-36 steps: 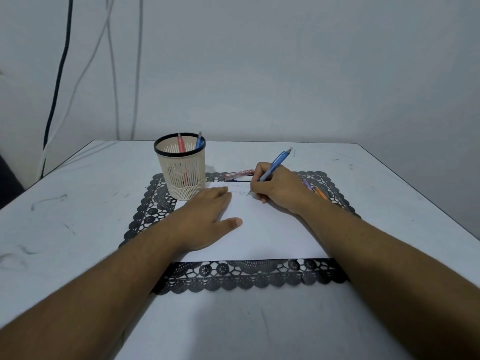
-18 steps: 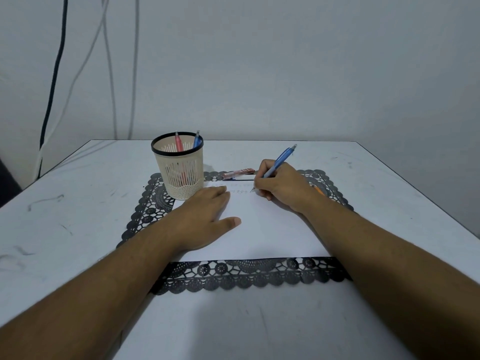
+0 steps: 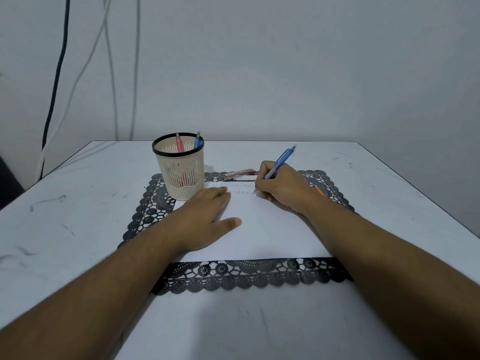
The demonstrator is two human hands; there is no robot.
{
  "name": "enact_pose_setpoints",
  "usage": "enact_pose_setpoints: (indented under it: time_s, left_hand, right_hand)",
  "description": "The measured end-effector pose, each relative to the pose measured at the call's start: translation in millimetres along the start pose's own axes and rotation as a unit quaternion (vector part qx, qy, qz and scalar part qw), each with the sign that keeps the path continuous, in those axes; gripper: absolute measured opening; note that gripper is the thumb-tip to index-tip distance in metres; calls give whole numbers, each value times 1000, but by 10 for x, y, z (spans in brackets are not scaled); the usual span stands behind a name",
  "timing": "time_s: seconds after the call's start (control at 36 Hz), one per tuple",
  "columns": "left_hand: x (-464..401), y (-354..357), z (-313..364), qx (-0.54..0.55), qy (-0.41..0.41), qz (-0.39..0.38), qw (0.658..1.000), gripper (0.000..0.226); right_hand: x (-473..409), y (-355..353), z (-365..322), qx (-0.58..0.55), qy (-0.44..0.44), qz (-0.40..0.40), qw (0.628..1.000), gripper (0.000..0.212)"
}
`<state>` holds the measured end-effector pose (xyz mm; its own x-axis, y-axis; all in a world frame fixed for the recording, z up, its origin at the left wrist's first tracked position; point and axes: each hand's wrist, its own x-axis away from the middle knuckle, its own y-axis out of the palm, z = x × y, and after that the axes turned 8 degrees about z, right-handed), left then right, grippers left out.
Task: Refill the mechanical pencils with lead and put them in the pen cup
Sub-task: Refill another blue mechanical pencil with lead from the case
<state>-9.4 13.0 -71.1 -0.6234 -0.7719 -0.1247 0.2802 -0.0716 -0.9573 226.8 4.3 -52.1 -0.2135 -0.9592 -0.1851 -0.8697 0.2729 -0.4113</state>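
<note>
Right grip [image 3: 280, 189] pinches a blue pencil [image 3: 279, 162], tip on white paper [image 3: 262, 229]; left grip [image 3: 205, 216] lies flat there. Black lace mat [image 3: 249, 278] covers the scuffed white counter [image 3: 78, 203]; grey wall [image 3: 285, 74] behind.

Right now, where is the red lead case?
In the head view, the red lead case lies on the black lace mat, beyond the paper's far edge, between the pen cup and the right hand.

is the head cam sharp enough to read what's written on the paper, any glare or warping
Head view: soft, even light, no glare. The marks on the paper by the blue pencil tip are too small and faint to read. Wide-angle warp stretches both forearms at the bottom edge. Faint shadows lie under the left hand and right hand.
</note>
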Motion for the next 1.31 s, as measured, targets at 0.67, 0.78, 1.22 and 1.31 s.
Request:
enact_pose_setpoints:
  time_s: [0.67,0.78,1.22,1.31]
  left_hand:
    - [25,-36,38,3,-5,-2,1000,80]
    - [41,-47,57,5,-7,-7,1000,79]
    - [31,-29,27,2,-3,-1,1000,80]
    - [31,-29,30,1,-3,-1,1000,80]
  right_hand:
    - [19,-12,7,-20,-14,-15,1000,16]
    - [12,-65,33,-67,-1,26,997,20]
    - [10,-71,66,-47,3,-2,999,18]
    - [17,-69,50,-41,1,-2,999,19]
